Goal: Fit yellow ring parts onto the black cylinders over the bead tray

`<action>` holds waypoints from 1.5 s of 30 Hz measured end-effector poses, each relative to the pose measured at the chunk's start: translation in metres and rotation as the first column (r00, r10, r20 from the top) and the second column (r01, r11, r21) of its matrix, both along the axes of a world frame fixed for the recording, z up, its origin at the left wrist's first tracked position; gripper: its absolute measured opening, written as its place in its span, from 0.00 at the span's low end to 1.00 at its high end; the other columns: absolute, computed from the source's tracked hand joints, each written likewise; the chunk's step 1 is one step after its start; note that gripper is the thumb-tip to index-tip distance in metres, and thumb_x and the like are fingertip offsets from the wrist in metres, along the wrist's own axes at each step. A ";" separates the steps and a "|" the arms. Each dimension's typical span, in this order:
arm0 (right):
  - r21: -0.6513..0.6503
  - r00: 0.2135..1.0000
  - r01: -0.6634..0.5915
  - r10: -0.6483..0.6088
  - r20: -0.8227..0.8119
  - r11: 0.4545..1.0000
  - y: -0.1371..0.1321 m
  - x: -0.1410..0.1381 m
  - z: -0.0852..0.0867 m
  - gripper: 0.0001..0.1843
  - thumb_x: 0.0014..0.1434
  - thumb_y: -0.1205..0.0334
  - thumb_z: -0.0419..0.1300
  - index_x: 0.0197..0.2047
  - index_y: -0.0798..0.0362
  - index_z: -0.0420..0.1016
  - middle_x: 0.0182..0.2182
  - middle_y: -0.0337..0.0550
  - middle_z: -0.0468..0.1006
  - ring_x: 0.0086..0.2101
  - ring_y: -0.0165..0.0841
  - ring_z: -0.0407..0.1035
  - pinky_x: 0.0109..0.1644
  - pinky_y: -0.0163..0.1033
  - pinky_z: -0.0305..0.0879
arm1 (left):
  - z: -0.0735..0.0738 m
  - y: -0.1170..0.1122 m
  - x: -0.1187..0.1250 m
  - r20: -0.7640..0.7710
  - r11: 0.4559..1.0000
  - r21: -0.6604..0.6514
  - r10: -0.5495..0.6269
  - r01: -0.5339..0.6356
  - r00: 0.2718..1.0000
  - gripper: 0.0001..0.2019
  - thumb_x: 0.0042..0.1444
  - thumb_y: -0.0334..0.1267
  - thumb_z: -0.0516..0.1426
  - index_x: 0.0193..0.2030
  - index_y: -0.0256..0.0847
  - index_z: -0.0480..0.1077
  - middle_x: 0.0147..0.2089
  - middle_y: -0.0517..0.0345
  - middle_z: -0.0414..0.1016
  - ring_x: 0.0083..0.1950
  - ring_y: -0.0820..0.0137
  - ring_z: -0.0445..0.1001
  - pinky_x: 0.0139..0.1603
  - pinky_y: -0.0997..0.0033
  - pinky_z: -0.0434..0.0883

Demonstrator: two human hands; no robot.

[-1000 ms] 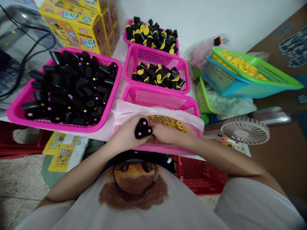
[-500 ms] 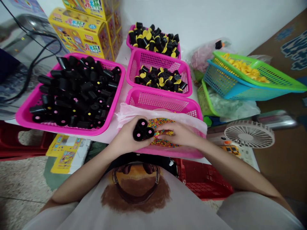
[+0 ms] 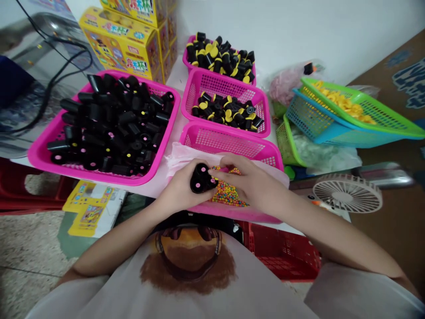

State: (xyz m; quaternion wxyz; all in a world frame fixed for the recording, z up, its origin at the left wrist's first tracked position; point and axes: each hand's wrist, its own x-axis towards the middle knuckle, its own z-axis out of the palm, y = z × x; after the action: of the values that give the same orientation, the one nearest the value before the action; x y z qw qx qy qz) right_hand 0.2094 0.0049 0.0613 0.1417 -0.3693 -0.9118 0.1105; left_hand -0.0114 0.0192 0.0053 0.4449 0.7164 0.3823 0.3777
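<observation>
My left hand is wrapped round a bunch of three small black cylinders, their pink-dotted ends facing up. My right hand is curled close beside it, fingertips touching the rightmost cylinder; whatever they pinch is hidden. Under both hands, many tiny multicoloured beads lie on white plastic sheeting lining the nearest pink basket. A bit of something pink shows below my right fingers, too small to name.
On the left, a wide pink basket holds many black cylinders. Two pink baskets behind contain black-and-yellow pieces. Yellow boxes are stacked at the back left. Green and blue baskets and a small fan stand on the right.
My right hand has moved from the beads up against the black cylinders, its fingertips now on the rightmost one. My left hand keeps its hold. The whole view has shifted slightly.
</observation>
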 end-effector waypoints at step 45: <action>-0.110 0.982 0.068 -0.086 -0.166 0.992 0.010 -0.006 0.003 0.22 0.69 0.69 0.55 0.62 0.47 0.77 0.56 0.51 0.80 0.56 0.39 0.76 0.61 0.50 0.75 | -0.006 -0.001 -0.001 -0.010 0.997 0.008 -0.072 0.072 0.997 0.23 0.50 0.34 0.65 0.53 0.42 0.67 0.50 0.51 0.80 0.51 0.59 0.80 0.54 0.54 0.77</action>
State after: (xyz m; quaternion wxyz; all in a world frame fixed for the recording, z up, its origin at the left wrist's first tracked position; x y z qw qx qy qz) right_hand 0.2037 0.0150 0.0642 0.2040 -0.4004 -0.8743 0.1833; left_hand -0.0121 0.0179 -0.0007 0.4532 0.7336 0.3567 0.3595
